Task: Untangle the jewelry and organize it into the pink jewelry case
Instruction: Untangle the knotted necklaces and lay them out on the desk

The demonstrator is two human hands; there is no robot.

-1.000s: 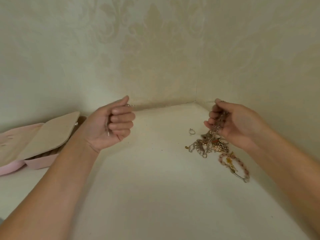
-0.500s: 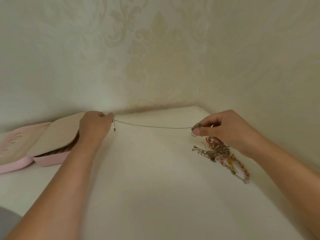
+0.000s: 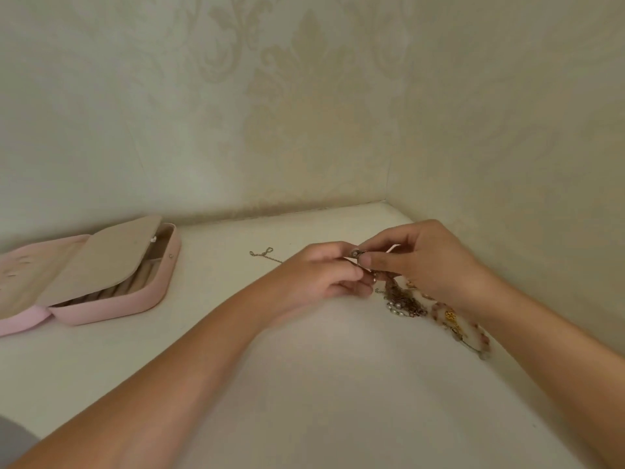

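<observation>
A tangle of jewelry lies near the right wall, with a pink beaded bracelet trailing toward me. My right hand pinches a small pearl-and-metal piece lifted from the tangle. My left hand meets it fingertip to fingertip and pinches the same bundle. A thin chain lies loose on the white table left of my hands. The pink jewelry case sits open at the far left, its beige flap folded over the ring rolls.
Patterned wallpaper walls meet in a corner just behind the hands, closing off the back and right side. A grey patch of clothing shows at the bottom left.
My left hand let go of the thin chain's end near the case and came right to join my right hand. The chain, stretched taut before, now lies slack on the table.
</observation>
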